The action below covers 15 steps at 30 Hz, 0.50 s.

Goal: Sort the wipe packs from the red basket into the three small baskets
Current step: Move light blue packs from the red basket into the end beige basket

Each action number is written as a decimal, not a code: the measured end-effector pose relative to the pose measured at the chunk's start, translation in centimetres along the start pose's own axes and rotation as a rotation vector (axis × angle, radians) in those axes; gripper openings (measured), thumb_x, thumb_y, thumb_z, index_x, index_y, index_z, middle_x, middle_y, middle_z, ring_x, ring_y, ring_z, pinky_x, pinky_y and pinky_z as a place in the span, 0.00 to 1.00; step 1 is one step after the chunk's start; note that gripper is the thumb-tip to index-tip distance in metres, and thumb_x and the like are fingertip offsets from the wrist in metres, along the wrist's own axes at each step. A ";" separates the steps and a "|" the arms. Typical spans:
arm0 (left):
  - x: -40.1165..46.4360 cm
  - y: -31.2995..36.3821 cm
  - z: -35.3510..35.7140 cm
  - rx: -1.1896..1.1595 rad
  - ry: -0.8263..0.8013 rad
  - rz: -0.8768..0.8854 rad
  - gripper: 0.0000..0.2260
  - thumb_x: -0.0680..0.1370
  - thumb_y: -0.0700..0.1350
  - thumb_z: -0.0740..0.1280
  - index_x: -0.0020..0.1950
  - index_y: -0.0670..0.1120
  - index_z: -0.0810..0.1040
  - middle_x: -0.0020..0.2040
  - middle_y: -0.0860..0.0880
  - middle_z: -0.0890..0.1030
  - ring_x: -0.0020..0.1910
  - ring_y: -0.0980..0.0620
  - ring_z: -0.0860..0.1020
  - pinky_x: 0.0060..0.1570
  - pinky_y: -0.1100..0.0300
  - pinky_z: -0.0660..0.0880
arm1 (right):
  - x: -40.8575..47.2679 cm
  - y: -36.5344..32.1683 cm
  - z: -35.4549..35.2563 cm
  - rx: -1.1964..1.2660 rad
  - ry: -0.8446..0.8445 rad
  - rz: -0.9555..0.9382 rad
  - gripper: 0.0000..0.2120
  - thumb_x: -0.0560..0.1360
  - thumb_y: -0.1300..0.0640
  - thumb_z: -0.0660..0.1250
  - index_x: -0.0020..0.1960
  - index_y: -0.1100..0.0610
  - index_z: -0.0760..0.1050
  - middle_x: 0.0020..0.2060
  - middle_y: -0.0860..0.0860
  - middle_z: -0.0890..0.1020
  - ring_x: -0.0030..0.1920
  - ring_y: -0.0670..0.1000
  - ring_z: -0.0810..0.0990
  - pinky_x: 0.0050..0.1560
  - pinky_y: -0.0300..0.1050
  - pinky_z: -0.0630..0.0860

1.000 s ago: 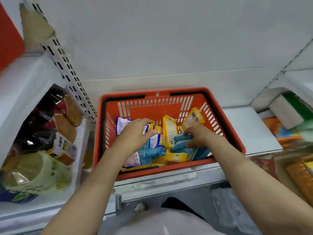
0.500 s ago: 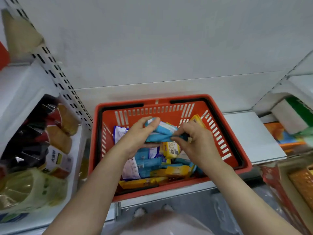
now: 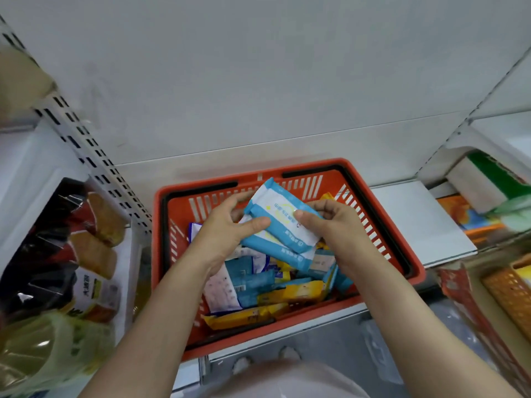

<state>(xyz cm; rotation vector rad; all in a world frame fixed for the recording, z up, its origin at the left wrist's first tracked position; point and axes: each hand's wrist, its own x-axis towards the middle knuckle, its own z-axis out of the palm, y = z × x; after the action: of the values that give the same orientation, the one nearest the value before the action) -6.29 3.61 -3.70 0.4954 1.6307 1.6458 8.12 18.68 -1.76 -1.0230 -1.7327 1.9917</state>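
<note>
Blue-and-white wipe packs (image 3: pixel 280 226), stacked as a pair, are held tilted just above the red basket (image 3: pixel 408 271), over its far half. The left hand (image 3: pixel 222 232) is clamped on their left end, thumb on top, while the right hand (image 3: pixel 334 225) pinches their right side. More loose packs (image 3: pixel 258 285) are piled inside the basket beneath both forearms.

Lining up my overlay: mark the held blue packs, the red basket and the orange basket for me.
blue packs (image 3: pixel 283 225), head view, printed face between the thumbs
red basket (image 3: pixel 418 275), head view, right rim
orange basket (image 3: pixel 511 294), head view, mesh wall at right edge
</note>
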 end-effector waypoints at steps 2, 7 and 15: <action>0.0 -0.1 -0.3 -0.001 0.040 0.004 0.21 0.72 0.36 0.75 0.60 0.53 0.77 0.46 0.50 0.86 0.45 0.49 0.85 0.36 0.59 0.80 | 0.0 0.1 -0.2 0.147 0.091 0.042 0.10 0.71 0.60 0.77 0.48 0.59 0.77 0.43 0.58 0.86 0.39 0.55 0.86 0.33 0.44 0.80; 0.0 -0.5 -0.4 0.011 0.061 -0.022 0.16 0.72 0.35 0.75 0.51 0.53 0.76 0.45 0.48 0.86 0.42 0.45 0.85 0.35 0.53 0.81 | -1.1 0.6 -0.9 0.185 0.115 0.029 0.26 0.70 0.70 0.74 0.62 0.50 0.71 0.49 0.56 0.86 0.44 0.56 0.86 0.36 0.46 0.81; -1.3 -0.6 3.4 0.003 0.096 -0.017 0.16 0.69 0.39 0.77 0.41 0.50 0.71 0.41 0.45 0.80 0.43 0.43 0.83 0.37 0.50 0.77 | -5.6 0.1 -5.9 0.381 0.198 0.086 0.14 0.70 0.70 0.61 0.49 0.58 0.80 0.45 0.58 0.85 0.39 0.55 0.84 0.37 0.45 0.80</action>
<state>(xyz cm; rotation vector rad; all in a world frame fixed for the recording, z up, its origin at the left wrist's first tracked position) -2.87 4.91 -3.65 0.4089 1.7023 1.6776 16.03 19.33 -0.18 -1.1264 -1.1674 2.0836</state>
